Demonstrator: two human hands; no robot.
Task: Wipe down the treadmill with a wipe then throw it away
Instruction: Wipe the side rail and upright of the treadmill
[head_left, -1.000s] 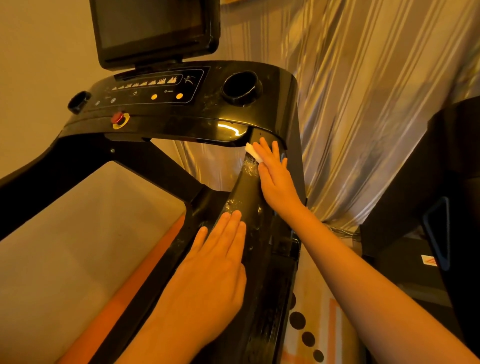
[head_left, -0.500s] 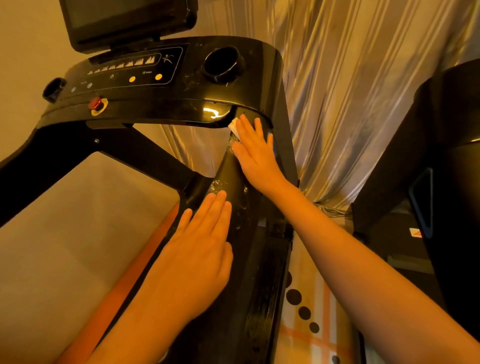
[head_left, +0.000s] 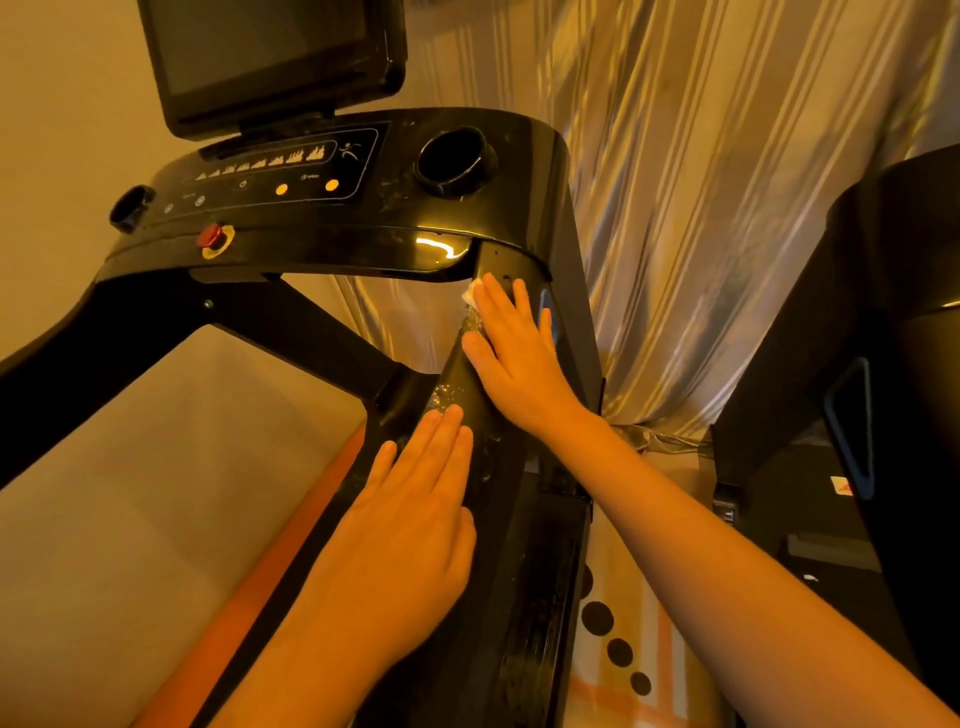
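The right hand (head_left: 517, 358) presses a white wipe (head_left: 471, 294) flat against the treadmill (head_left: 467, 218)'s right upright, fingers straight and slightly spread, likely for broad contact. Nearer, the left hand (head_left: 410, 525) rests open, fingers together, seemingly bracing.

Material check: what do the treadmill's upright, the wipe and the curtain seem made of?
The upright is glossy black, probably painted metal or hard plastic; it shows highlights and beaded wet streaks. The wipe is white and soft, likely nonwoven tissue; only a crumpled corner shows beyond the right hand. The curtain is satin-like fabric with shiny vertical folds.
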